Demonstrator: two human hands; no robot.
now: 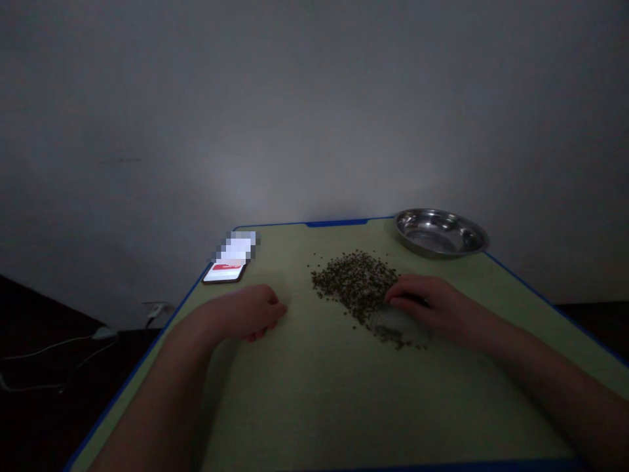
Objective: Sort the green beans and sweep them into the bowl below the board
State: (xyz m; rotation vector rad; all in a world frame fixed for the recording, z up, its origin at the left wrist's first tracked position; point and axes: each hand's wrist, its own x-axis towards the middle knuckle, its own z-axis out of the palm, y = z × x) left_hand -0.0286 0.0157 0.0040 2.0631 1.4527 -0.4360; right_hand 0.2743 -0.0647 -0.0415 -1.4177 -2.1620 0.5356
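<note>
A heap of small dark grains lies spread on a pale green table. My right hand rests palm down at the heap's right edge, its fingers stretched out flat and touching the grains. My left hand lies on the table to the left of the heap, apart from it, with fingers curled under in a loose fist; nothing shows in it. A trail of grains runs below my right hand.
A shallow steel bowl stands at the table's far right corner. A lit phone lies at the far left edge. The table has a blue rim. Cables lie on the dark floor at left. A grey wall stands behind.
</note>
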